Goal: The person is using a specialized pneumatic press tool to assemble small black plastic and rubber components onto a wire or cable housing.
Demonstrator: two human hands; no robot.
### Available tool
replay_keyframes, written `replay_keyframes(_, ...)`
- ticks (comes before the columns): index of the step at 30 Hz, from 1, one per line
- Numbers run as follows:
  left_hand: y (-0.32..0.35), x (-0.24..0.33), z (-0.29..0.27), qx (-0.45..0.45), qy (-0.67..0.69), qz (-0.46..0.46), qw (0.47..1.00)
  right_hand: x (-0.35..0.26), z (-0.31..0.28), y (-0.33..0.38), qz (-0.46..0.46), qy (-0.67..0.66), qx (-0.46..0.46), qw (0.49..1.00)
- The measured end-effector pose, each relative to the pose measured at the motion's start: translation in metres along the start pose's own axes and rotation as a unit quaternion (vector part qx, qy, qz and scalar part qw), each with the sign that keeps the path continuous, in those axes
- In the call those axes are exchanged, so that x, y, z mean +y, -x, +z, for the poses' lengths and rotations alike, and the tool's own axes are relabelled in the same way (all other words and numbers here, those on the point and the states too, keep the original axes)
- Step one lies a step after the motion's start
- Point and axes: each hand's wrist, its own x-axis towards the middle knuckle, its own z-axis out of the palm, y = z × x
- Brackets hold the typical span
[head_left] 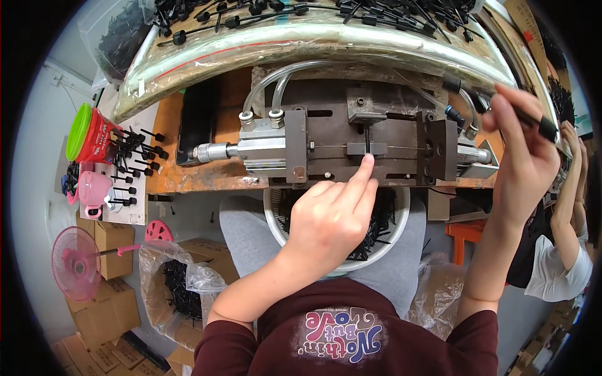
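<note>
My left hand (pixel 329 216) reaches over the front of a metal clamping fixture (pixel 332 138). Its index finger is stretched out, the tip at the small grey block (pixel 357 149) in the middle, where a thin black part stands upright in the slot. My right hand (pixel 527 150) is raised at the right, closed around a black rod-like part (pixel 547 130). A black knob (pixel 451 83) shows to the left of those fingers; blur hides whether it belongs to the same part. Below my left hand, a white basket (pixel 273 229) of black parts sits between my legs.
Black knobbed parts (pixel 370 15) lie heaped on the raised shelf behind. Clear air hoses (pixel 263 84) arch over the fixture's left cylinder. At the left stand a red tub (pixel 103 139), a pink cup (pixel 92 188) and a pink fan (pixel 77 263). Another person's arm (pixel 566 213) is at far right.
</note>
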Motion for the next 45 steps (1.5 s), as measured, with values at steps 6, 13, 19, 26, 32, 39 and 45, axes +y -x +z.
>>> replay_keyframes(6,-0.005,-0.001,-0.002,-0.017,-0.016,-0.001,1.000,-0.002,-0.003,0.037,0.158,-0.124,-0.013,0.980)
replay_keyframes(13,-0.011,0.000,-0.012,-0.026,0.099,-0.061,0.993,-0.007,0.005,0.062,0.271,-0.227,-0.053,0.934)
replay_keyframes(19,-0.010,0.012,-0.045,-0.024,0.416,-0.096,0.904,-0.006,0.008,0.071,0.344,-0.302,-0.134,0.879)
replay_keyframes(26,0.005,0.012,-0.030,0.031,0.210,-0.071,0.975,-0.004,0.006,0.068,0.201,-0.149,0.033,0.968)
replay_keyframes(32,0.001,0.003,-0.001,-0.005,0.017,-0.028,0.999,0.000,0.012,0.077,0.109,-0.172,-0.021,0.979)
replay_keyframes(39,-0.013,-0.001,-0.005,-0.048,-0.040,-0.001,0.998,-0.017,0.017,0.082,0.149,-0.150,-0.037,0.977)
replay_keyframes(45,-0.014,0.001,-0.010,-0.063,-0.052,-0.003,0.997,-0.018,0.012,0.088,0.078,-0.028,-0.106,0.991)
